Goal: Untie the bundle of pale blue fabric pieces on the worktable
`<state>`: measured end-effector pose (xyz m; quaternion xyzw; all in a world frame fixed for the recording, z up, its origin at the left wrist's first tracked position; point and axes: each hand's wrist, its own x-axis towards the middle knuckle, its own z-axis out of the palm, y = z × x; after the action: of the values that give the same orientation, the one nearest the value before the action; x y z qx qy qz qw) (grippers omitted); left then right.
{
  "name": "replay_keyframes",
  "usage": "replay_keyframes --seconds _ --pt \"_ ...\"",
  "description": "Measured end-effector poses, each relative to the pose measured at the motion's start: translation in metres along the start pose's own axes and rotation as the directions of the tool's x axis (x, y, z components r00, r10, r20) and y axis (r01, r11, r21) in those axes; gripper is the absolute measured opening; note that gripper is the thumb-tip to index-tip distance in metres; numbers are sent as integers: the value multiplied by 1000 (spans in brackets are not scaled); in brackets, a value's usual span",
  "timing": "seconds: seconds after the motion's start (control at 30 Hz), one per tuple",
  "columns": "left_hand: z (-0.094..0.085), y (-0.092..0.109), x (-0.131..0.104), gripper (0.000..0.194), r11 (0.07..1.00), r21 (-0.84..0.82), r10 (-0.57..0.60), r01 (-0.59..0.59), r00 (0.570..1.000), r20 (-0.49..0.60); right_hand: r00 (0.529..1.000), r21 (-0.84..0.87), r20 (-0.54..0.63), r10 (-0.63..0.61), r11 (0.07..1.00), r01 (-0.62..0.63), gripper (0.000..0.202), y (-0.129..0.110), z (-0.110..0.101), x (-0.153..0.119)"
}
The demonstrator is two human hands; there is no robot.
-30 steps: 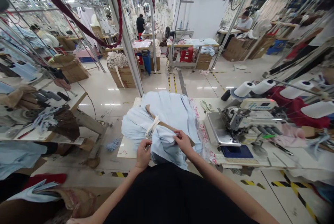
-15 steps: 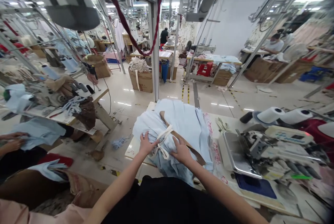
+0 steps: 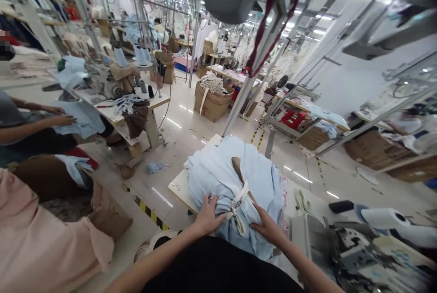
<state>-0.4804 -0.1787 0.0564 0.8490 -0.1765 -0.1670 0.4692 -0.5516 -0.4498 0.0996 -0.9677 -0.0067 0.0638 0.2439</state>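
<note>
The view has swung left since the earlier frame; left hand [image 3: 209,218] and right hand [image 3: 268,227] remain on the pale-blue bundle [image 3: 218,174], fingers parted against it. It lies on a white table [image 3: 179,188], sewing machine [image 3: 358,247] at right. Leftward, pink cloth [image 3: 51,238], then a co-worker's hands [image 3: 66,120] on blue fabric [image 3: 87,122]. Beyond, metal post [image 3: 238,106], stuffed carton [image 3: 213,106], glossy floor [image 3: 191,133].

A garment factory floor [image 3: 180,142] is spreading out: a sewing machine [image 3: 355,243] is standing nearby, thread cones [image 3: 140,55] are standing farther off, a cardboard box [image 3: 213,107] is holding heaped cloth [image 3: 212,84], and a co-worker [image 3: 20,122] is handling blue fabric [image 3: 85,122].
</note>
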Motion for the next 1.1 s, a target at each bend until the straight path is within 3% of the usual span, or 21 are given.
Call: replay_keyframes --seconds 0.13,0.27,0.37,0.5,0.63,0.7,0.77,0.9,1.03,1.1 --pt "0 -4 1 63 999 -47 14 -14 1000 1 999 -57 -38 -18 998 16 60 -14 -25 17" --pt "1 -9 2 66 995 -93 32 -30 999 17 988 -108 -144 -50 994 34 45 -49 -38 65" --pt "0 -14 0 69 993 -107 56 -47 996 76 991 -106 -111 -71 993 59 35 -76 -27 115" --pt "-8 -24 5 68 986 -127 128 -107 976 176 997 -126 -69 -24 992 15 24 -105 2 187" --pt "-22 -39 22 67 959 -201 254 -198 917 308 997 -179 -43 68 981 -75 17 -125 22 236" --pt "-33 -44 33 63 928 -286 331 -238 879 342 994 -190 -23 105 976 -107 17 -132 26 245" --pt "-47 -48 44 52 891 -378 377 -250 872 311 992 -186 -11 126 974 -126 12 -137 27 246" --pt "-85 -56 73 22 883 -430 274 -186 949 153 993 -153 -22 113 981 -115 7 -145 23 234" --pt "-114 -69 115 29 911 -390 121 -132 991 -53 997 -114 -51 50 992 -56 8 -158 19 222" --pt "-120 -73 135 42 919 -371 116 -136 990 -74 998 -97 -62 23 995 -29 7 -166 18 217"
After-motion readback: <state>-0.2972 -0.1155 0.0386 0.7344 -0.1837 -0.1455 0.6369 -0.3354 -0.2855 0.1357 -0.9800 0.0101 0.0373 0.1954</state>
